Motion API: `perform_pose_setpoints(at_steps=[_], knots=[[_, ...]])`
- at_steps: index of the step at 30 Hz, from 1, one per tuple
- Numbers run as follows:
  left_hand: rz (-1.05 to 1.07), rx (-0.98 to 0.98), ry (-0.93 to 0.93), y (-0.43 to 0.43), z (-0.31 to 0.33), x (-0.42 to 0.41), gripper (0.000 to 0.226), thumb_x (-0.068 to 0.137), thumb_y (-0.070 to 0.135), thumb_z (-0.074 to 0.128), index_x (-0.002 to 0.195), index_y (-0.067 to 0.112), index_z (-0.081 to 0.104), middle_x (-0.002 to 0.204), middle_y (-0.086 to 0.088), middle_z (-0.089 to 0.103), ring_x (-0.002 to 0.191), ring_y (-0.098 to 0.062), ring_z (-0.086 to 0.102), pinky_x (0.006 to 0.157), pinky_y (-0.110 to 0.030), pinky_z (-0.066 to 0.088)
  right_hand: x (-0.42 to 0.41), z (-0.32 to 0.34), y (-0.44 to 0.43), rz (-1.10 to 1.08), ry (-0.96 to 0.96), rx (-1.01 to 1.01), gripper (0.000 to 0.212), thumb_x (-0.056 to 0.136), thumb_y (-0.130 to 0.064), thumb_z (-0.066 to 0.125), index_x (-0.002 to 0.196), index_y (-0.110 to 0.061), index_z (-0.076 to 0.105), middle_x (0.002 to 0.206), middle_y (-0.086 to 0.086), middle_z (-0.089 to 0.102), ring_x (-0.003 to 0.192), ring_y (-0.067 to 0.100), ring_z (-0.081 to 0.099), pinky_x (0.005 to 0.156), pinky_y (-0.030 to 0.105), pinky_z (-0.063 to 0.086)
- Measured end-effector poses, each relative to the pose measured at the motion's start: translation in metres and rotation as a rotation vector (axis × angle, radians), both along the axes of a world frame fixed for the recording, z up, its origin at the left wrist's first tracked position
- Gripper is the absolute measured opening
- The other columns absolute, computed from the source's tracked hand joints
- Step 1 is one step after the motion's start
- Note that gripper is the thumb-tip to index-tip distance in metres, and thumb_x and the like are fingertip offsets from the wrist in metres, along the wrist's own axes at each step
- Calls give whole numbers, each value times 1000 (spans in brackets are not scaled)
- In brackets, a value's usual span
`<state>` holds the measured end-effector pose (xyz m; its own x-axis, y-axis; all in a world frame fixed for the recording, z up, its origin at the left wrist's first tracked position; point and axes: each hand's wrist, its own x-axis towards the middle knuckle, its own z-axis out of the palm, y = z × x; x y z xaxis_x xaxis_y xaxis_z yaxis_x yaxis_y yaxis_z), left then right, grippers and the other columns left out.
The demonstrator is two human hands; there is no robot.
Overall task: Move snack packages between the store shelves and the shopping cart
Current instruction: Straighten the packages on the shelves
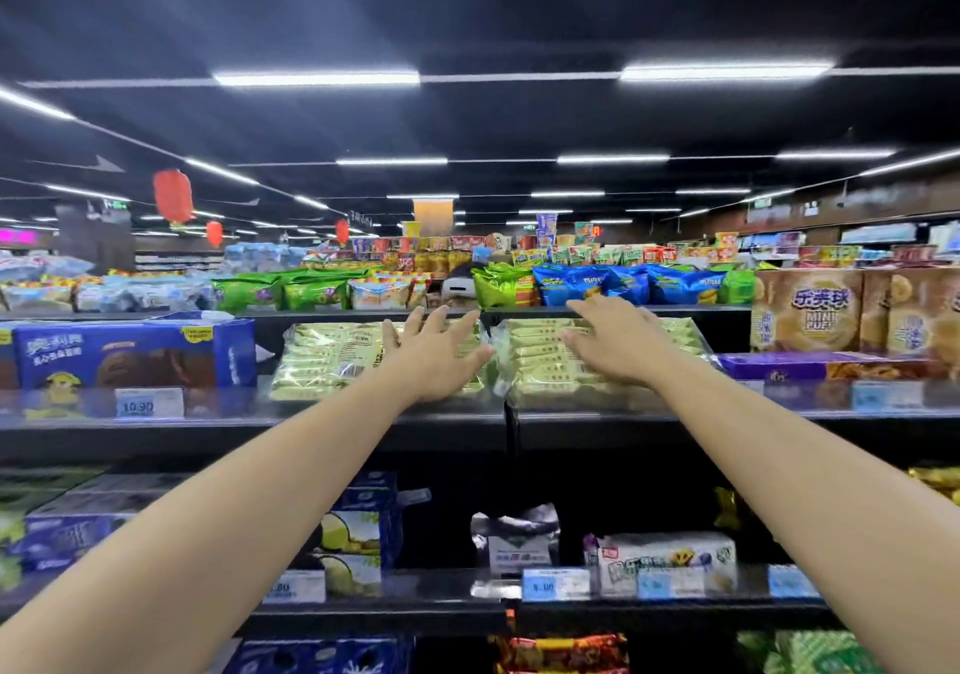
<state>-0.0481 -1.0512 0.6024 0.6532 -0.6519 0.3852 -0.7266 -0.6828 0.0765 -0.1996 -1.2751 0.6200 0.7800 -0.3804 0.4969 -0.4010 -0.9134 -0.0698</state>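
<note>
Two hands at one shelf, left hand fingers spread over left snack package, right hand outstretched over right snack package, neither gripping

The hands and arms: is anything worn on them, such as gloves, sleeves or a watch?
Nothing visible. The left hand and right hand show no gloves or rings; the left forearm and right forearm show no sleeve, watch or bracelet.
</note>
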Motion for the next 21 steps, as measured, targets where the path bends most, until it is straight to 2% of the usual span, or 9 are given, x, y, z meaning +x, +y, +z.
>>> perform_pose_setpoints(at_steps=[3,6,8,10,12,14,17,21], knots=[[-48,-50,-41,-15,4,-5,69,93,77,16,156,50,8,169,4,4,155,-26,-6,120,-64,-10,-20,-3,-33,-110,-39,77,70,96,-65,36,157,-34,21,165,6,22,152,26,19,121,57,18],[-106,-40,-95,-40,7,-13,70,93,77,15,156,47,14,169,2,7,156,-25,-3,120,-62,-10,-40,-2,-53,-148,-44,226,82,92,-72,41,158,-33,14,166,8,17,152,29,18,120,56,22],[-146,-35,-130,-60,7,-22,72,92,79,15,156,46,18,169,2,9,156,-25,-2,120,-62,-11,-50,2,-62,-81,-93,336,84,93,-67,47,160,-28,14,166,7,20,146,29,33,116,48,33],[-169,-40,-166,-76,6,-33,73,91,81,17,155,46,19,168,3,12,156,-24,0,120,-62,-10,-55,12,-68,-20,-167,384,73,99,-57,47,159,-22,23,160,3,32,128,25,54,104,40,44],[-180,-16,-184,-89,6,-42,76,89,83,18,155,46,19,168,3,15,156,-24,3,119,-61,-11,-58,22,-74,-25,-114,352,61,102,-51,42,154,-18,36,158,3,39,136,25,47,111,40,37],[-172,27,-196,-97,8,-48,80,86,87,17,156,46,17,167,2,17,155,-25,6,119,-62,-11,-58,28,-83,-23,-41,319,57,102,-48,43,151,-19,42,157,3,41,140,26,41,114,39,33],[-156,64,-181,-105,12,-53,91,79,93,14,156,46,15,167,2,19,155,-25,10,120,-64,-6,-54,32,-94,66,48,411,64,99,-53,49,154,-23,35,161,0,32,144,23,36,118,42,28],[-116,107,-166,-119,13,-61,97,74,97,8,157,47,12,167,5,18,154,-24,12,120,-63,-5,-39,29,-101,186,210,646,75,96,-56,55,156,-21,29,163,0,27,146,25,33,120,46,25]])
